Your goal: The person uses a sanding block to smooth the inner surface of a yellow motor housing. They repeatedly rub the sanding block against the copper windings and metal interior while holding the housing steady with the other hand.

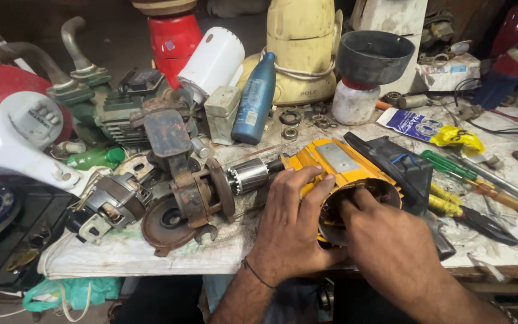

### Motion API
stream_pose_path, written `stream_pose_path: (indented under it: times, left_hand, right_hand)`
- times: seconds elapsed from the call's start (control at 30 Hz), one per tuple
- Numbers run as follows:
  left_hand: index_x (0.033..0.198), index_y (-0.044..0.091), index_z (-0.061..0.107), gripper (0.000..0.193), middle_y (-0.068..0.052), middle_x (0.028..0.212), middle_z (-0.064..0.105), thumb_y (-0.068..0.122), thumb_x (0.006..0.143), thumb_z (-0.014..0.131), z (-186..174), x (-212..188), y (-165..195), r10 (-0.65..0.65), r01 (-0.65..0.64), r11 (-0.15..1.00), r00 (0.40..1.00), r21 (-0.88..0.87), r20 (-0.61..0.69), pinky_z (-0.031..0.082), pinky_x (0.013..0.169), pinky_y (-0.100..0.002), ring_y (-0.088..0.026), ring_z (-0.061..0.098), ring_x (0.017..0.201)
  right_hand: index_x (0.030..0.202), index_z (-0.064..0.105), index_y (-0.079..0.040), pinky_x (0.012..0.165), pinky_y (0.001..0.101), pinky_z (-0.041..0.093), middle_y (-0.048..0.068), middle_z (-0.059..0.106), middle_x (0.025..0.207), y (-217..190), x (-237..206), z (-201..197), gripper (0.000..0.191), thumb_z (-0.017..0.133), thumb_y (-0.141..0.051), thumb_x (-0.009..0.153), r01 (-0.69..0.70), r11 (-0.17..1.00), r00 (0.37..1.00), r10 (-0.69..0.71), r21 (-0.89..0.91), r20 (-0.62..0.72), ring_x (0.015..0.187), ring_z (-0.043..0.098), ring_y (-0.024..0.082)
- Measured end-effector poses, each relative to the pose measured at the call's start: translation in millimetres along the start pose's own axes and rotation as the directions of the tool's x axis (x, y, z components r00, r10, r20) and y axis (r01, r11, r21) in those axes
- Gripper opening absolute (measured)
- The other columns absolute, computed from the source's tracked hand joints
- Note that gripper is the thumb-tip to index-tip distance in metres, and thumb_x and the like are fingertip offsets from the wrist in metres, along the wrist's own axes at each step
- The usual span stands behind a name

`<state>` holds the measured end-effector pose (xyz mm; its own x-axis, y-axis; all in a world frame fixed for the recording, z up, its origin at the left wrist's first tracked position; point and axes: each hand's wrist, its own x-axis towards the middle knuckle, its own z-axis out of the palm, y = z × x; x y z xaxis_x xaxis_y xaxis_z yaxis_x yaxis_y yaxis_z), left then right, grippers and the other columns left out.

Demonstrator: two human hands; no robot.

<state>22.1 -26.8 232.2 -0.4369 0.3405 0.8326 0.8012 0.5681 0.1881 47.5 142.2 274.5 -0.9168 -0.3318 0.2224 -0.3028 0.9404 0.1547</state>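
Hands at work on a yellow motor housing point(346, 174) at the front edge of the tabletop point(151, 249): the left hand point(292, 219) clasps the housing's side, thumb and fingers spread over it, while the right hand point(385, 243) has its fingers pushed into the round open end. By the look of it, the step in hand is feeling or freeing a part inside the shell; the next move likely calls for a firm left grip and a careful pull from within. A metal rotor point(248, 176) juts from the housing's far end, toward a rusty bracket point(196, 192). Screwdrivers point(475, 180) lie near the right edge, a blue bottle point(255, 99) leans further back, and a black funnel point(374, 57) stands near the back edge.
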Motion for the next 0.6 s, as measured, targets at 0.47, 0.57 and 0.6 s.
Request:
stream_pose_path:
  times: [0.47, 0.57, 0.6]
  left_hand:
    - [0.145, 0.005, 0.041, 0.107, -0.018, 0.144, 0.042, 0.048, 0.065, 0.096, 1, 0, -2, 0.023, -0.023, 1.0, 1.0, 0.01, -0.009, 0.036, 0.123, -0.059, -0.04, 0.044, 0.139]
    - [0.145, 0.005, 0.041, 0.107, -0.019, 0.144, 0.041, 0.048, 0.064, 0.096, 2, -1, -1, 0.02, -0.02, 1.0, 1.0, -0.003, -0.006, 0.035, 0.123, -0.058, -0.04, 0.043, 0.139]
    - [0.145, 0.005, 0.04, 0.107, -0.019, 0.144, 0.041, 0.049, 0.065, 0.096, 2, 0, -1, 0.022, -0.022, 1.0, 1.0, -0.007, -0.012, 0.035, 0.123, -0.058, -0.04, 0.042, 0.139]
  right_hand:
    - [0.101, 0.065, -0.008, 0.058, 0.0382, 0.062, 0.011, 0.063, 0.102, 12, 0, 9, 0.025, 0.066, -0.012, 0.076, 0.104, 0.994, 0.994, -0.103, 0.023, -0.022, 0.074, 0.072, 0.027]
    - [0.099, 0.067, -0.008, 0.058, 0.0381, 0.062, 0.011, 0.064, 0.103, 12, 0, 11, 0.025, 0.067, -0.013, 0.074, 0.126, 0.992, 0.992, -0.126, -0.003, -0.004, 0.075, 0.072, 0.028]
    - [0.099, 0.067, -0.008, 0.057, 0.038, 0.062, 0.011, 0.064, 0.105, 12, 0, 11, 0.026, 0.068, -0.013, 0.073, 0.127, 0.992, 0.992, -0.126, -0.018, 0.02, 0.077, 0.072, 0.028]
